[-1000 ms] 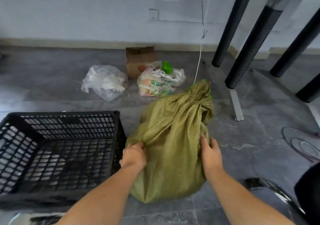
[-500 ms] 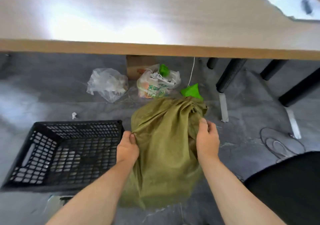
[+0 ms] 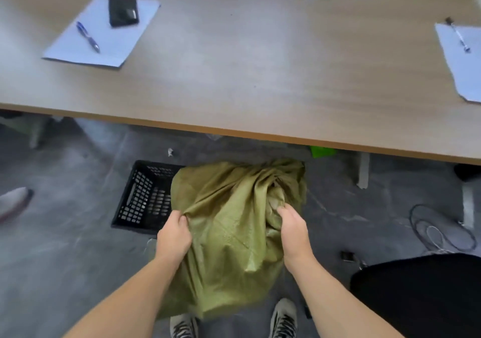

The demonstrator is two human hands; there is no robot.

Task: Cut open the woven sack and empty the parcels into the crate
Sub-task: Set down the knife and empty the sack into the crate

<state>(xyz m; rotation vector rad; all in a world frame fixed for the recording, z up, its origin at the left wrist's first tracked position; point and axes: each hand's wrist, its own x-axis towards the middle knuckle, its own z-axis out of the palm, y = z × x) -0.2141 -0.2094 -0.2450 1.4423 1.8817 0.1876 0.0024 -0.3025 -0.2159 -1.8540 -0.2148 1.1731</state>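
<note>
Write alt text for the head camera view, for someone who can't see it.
The left hand and right hand grip a bunched olive-green woven sack above the person's shoes. A black crate stands on the floor beside it, partly behind it, near a wooden table holding papers and pens.

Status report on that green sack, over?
Left hand grips the sack at its side, right hand grips its bunched neck. Sack uncut, next to crate. Nothing seen in the way.

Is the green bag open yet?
Not yet. Nothing looks done: the olive-green woven sack is bunched shut at its neck. The left hand and right hand grip its cloth. Left to do: cutting it open and tipping parcels into the black plastic crate, whose visible part holds none.
</note>
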